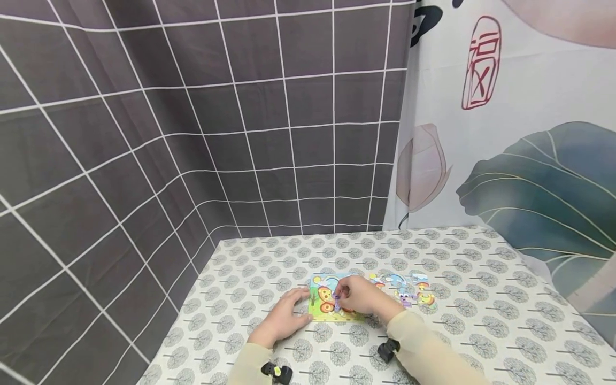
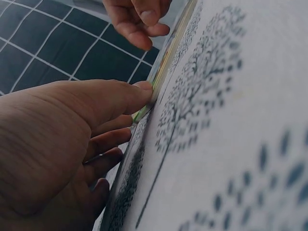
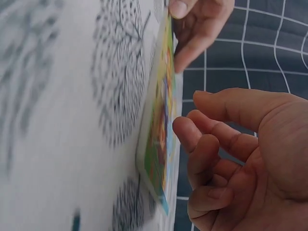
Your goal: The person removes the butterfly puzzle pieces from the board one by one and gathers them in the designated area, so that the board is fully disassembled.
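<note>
A rectangular picture puzzle board (image 1: 315,310) with a colourful butterfly lies flat on the table. My left hand (image 1: 283,318) rests at its left side, thumb touching the near left corner, fingers fairly straight along the far part of that edge. In the left wrist view, the left thumb (image 2: 139,92) presses the board's edge. My right hand (image 1: 358,295) hovers over the board's middle, fingertips close above a purple piece (image 1: 337,306) in the picture. In the right wrist view, the right fingers (image 3: 204,154) are loosely bent, with a small gap to the thumb and nothing showing between them.
Right of the board lie several loose colourful puzzle pieces (image 1: 424,291), partly behind the right forearm. A tree-print cloth (image 1: 462,321) covers the table. A dark checked curtain (image 1: 260,149) hangs behind and to the left; a white floral curtain (image 1: 443,160) hangs at the right.
</note>
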`<state>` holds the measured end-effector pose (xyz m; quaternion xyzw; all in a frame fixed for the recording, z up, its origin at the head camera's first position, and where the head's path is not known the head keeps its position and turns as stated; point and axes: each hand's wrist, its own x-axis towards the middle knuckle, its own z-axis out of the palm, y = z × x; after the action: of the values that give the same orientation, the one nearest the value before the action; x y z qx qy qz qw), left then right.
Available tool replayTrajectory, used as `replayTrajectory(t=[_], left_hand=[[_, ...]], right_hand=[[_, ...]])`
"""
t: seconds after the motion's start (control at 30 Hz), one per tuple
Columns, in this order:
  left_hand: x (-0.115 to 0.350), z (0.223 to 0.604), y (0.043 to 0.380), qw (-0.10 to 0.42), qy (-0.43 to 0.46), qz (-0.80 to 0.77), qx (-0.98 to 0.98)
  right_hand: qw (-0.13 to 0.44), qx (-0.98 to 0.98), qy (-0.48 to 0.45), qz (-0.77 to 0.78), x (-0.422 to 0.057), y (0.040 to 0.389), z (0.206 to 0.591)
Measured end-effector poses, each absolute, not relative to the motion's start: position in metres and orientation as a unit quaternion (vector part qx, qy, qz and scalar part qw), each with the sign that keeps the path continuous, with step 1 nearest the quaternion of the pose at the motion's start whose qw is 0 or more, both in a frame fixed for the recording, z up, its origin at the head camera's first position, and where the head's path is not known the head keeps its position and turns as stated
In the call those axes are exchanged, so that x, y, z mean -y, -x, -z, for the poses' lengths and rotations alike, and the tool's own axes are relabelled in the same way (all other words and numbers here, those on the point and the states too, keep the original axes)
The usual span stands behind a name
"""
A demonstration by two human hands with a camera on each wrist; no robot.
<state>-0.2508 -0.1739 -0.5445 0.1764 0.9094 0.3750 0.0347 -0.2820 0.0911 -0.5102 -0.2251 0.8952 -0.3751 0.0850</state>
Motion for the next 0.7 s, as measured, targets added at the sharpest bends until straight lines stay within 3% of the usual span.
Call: replayTrajectory(t=[0.7], left_hand=[[0.174,0.544,0.25,0.036,-0.187,-0.358,-0.914]], right_hand=[[0.094,-0.907,0.219,0.347,-0.066,0.281,0.523]])
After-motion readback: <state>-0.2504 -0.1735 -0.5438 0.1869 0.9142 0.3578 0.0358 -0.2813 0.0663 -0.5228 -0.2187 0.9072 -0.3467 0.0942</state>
